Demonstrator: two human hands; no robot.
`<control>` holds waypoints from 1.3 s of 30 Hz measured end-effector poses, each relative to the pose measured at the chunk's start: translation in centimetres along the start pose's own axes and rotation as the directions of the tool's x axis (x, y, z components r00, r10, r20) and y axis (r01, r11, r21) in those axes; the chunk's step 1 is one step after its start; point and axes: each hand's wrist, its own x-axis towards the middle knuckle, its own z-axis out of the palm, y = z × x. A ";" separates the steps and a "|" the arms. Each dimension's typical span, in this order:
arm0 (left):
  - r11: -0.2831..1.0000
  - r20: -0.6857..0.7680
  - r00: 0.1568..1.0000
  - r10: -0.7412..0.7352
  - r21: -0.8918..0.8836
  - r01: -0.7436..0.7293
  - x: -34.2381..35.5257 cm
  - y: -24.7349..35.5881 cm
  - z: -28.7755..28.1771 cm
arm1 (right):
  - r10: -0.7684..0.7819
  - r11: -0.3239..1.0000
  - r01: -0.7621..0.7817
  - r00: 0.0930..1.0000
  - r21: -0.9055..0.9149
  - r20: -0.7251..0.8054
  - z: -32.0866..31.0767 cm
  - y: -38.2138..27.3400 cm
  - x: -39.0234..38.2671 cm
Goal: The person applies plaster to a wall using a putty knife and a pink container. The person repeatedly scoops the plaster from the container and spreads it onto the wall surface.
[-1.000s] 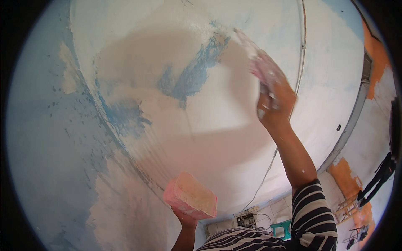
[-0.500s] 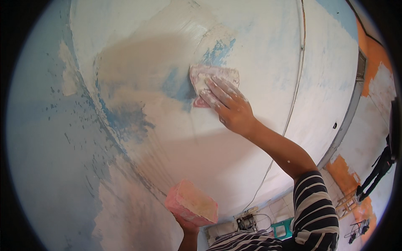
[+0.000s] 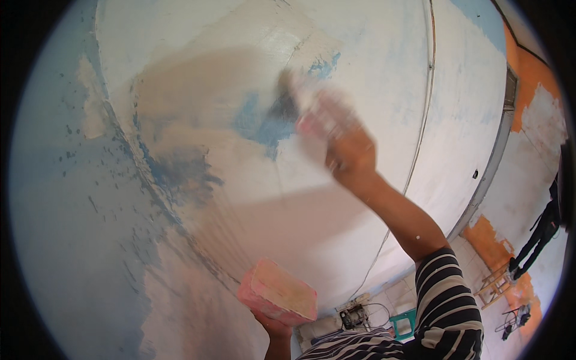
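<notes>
My right hand, smeared by motion, grips a flat pink spreader streaked with white filler, at or close to the patchy white-and-blue wall; whether it touches is unclear. A blue patch shows just left of it. Low in the view, my left hand holds up a pink tub with pale cream filler in it, its fingers mostly hidden under the tub.
A cable runs down the wall at right. Below are floor tiles, a small machine and a teal plastic stool. At far right, another person in black stands by a wooden stool and orange-patched wall.
The spreader swung left from the upper right to lie on the blue patch, and has since shifted slightly right in a blur. My left hand and tub have barely moved.
</notes>
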 end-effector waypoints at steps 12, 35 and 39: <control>0.997 0.050 0.998 0.025 0.078 -0.029 0.3 0.4 0.7 | -0.109 0.990 0.118 0.987 -0.082 0.114 -0.4 -2.0 0.1; 0.996 -0.047 0.997 -0.054 0.066 0.057 0.9 1.9 3.3 | -0.115 0.972 0.018 0.905 0.232 0.410 0.2 -5.5 -2.4; 0.997 -0.026 0.999 -0.045 -0.066 0.043 0.3 2.2 3.5 | 0.175 0.972 -0.184 0.982 0.146 0.074 -4.1 -1.2 4.1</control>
